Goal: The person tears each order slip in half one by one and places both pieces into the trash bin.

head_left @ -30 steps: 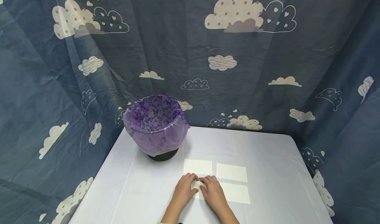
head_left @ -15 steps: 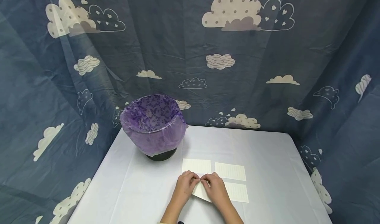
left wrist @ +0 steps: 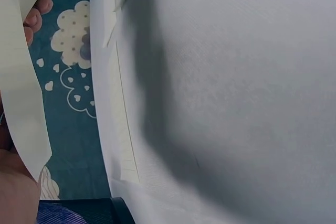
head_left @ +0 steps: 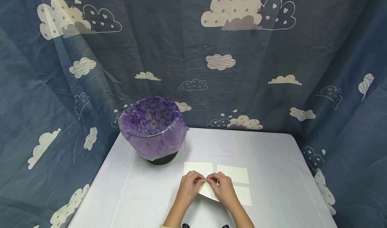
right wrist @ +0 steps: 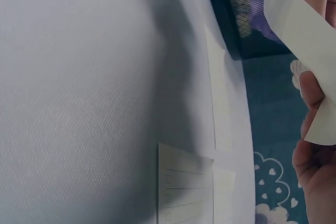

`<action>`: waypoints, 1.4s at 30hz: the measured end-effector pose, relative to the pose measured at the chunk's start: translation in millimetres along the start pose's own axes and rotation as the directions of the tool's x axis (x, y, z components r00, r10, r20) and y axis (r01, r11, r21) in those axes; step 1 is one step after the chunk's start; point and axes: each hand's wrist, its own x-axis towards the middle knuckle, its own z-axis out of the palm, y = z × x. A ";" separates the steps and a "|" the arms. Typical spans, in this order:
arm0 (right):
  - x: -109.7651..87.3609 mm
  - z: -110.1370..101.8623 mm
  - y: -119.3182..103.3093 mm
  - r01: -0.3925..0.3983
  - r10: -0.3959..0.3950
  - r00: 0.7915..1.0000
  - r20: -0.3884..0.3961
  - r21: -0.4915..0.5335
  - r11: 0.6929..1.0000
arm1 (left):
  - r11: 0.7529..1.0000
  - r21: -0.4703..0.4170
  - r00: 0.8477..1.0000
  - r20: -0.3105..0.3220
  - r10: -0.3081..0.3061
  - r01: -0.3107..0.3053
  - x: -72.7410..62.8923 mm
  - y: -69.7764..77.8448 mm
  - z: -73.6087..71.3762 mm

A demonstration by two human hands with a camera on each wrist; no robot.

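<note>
We see one cream sheet (head_left: 208, 191) held above the near part of the worktop (head_left: 278, 174), its far side pinched by the left hand (head_left: 188, 187) and right hand (head_left: 225, 189), fingertips close together. Around it we count three ruled sheets (head_left: 232, 174) lying flat; a purple-lined bin (head_left: 154, 146) stands far left.

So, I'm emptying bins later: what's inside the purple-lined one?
In the bin, only the purple liner shows, patterned at the back; the near side hides the bottom and anything lying there.
</note>
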 end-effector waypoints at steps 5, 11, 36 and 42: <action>-0.6 -3.2 -1.2 -0.043 0.043 0.999 0.019 0.040 0.998 | 0.999 -0.021 0.999 -0.022 0.025 -0.026 -0.7 3.5 -0.6; -3.3 -5.1 -2.3 -0.132 0.127 0.991 0.049 0.123 0.984 | 1.000 -0.024 1.000 -0.010 -0.001 0.001 -0.7 6.7 -0.8; -3.9 -7.8 -11.1 -0.318 0.308 0.948 0.082 0.303 0.898 | 0.996 -0.065 0.996 -0.062 0.058 -0.062 -3.6 11.2 -5.0; -2.9 -8.9 -12.2 -0.321 0.312 0.947 0.078 0.310 0.895 | 0.994 -0.085 0.996 -0.076 0.056 -0.063 -3.5 13.6 -7.7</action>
